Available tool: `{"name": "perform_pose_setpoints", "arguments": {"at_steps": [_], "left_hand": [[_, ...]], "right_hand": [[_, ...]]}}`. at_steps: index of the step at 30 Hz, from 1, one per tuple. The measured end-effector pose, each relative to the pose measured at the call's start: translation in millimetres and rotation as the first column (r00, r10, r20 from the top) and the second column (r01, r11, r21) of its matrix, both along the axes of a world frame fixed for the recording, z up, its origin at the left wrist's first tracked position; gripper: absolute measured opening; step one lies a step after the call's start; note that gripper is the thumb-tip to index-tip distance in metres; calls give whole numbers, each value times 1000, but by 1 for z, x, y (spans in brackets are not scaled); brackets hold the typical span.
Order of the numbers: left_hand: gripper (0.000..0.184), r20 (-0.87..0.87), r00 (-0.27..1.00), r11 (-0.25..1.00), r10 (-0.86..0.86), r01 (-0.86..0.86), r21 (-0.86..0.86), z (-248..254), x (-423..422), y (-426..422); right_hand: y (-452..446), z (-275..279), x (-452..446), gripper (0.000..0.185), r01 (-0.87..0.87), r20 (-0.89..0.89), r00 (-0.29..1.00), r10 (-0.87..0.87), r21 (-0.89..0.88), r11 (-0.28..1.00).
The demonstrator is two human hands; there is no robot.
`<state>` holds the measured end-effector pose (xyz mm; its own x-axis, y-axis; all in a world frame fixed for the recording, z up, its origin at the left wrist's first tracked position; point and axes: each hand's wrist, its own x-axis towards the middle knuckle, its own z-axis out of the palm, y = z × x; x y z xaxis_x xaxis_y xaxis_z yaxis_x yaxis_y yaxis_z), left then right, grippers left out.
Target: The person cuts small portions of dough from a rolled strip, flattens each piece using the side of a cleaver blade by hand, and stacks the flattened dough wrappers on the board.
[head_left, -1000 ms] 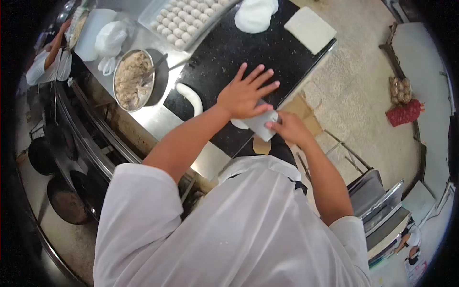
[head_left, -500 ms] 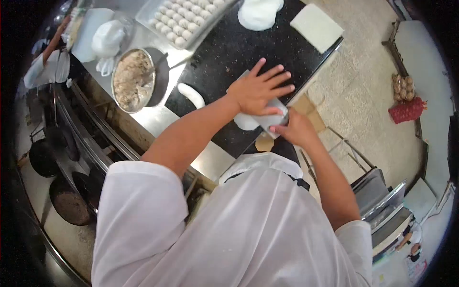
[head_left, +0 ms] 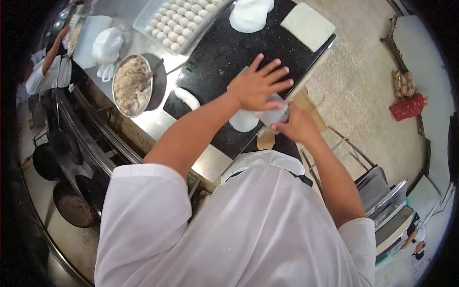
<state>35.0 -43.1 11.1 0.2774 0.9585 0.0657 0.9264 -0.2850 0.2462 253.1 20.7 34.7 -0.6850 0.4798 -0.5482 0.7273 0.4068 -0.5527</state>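
Note:
My left hand [head_left: 260, 87] lies palm down with its fingers spread on a wide, flat grey metal blade, which looks like a cleaver [head_left: 275, 116]. My right hand [head_left: 300, 125] is wrapped round the near right end of this cleaver, at the counter's front edge; its handle is hidden in the grip. Just left of the blade, a thin white dough round [head_left: 244, 121] sits on the black worktop [head_left: 210, 71], its edge close to the blade. Further left rests a short white dough roll [head_left: 187, 98].
A metal bowl of pale chopped filling [head_left: 130, 86] stands at left. Behind it are a clear tray [head_left: 186, 48] of several rows of white dough pieces, and white dough rounds [head_left: 248, 16]. A folded white cloth [head_left: 308, 26] lies at the far right corner. Woks [head_left: 74, 203] hang lower left; another person [head_left: 52, 69] works beyond.
The dough round shows more fully beside the cleaver, and the blade's near part has shifted slightly. Both hands keep nearly the same places; the whole view has moved a little.

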Motion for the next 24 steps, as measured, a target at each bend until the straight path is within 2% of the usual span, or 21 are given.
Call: {"name": "perform_pose_setpoints", "arguments": {"at_steps": [3,5,6,7,9,10,11,13,15,17,19,21,22,23,24], "left_hand": [[73,36,999,997,16,-19,77,-1,-18,9],[71,99,995,998,10,-17,63,-5,4,-20],[70,113,993,999,-42,42,1,1,24,-45],[69,129,987,993,-100,108,-56,2,33,-53],[70,91,989,993,-117,119,-18,-9,36,-31],[71,64,989,991,-134,134,8,-9,44,-32],[71,83,986,989,-148,149,-6,-6,47,-32],[72,29,1000,1000,4,-5,11,0,27,-4],[72,-2,999,997,39,-38,71,-3,7,15],[74,45,997,993,70,-74,94,-7,-6,22],[77,30,997,993,73,-75,91,-5,-3,8],[77,77,997,999,3,1,-54,-1,24,-40],[78,39,996,992,-76,80,-97,-3,34,-63],[78,121,987,986,-108,122,-115,-4,43,-66],[78,101,988,992,-119,124,-39,-12,40,-52]], "right_hand": [[2,14,-15,70,-19,91,996,22,-32,999],[-28,-14,18,71,-76,-101,992,76,8,997],[-50,-45,49,73,-96,-332,932,147,165,982],[-58,-33,59,73,-106,-331,931,153,156,982],[-65,-15,62,77,109,-32,993,-116,-168,980],[-58,-18,58,80,160,-37,985,-166,-120,980],[-50,-19,56,80,177,-18,983,-181,-133,975],[-1,3,25,74,-12,89,996,22,-107,994],[25,17,-2,70,-18,64,998,24,-94,995],[16,21,-1,66,-34,65,997,41,-115,993],[-1,7,8,68,26,-117,992,-40,-119,993],[-39,-7,41,70,-22,-157,988,-6,-174,985],[-60,-28,58,72,-107,-285,949,134,108,988],[-65,-42,65,73,-147,-359,885,298,391,909],[-55,-45,59,73,-147,-349,888,298,398,906]]}}
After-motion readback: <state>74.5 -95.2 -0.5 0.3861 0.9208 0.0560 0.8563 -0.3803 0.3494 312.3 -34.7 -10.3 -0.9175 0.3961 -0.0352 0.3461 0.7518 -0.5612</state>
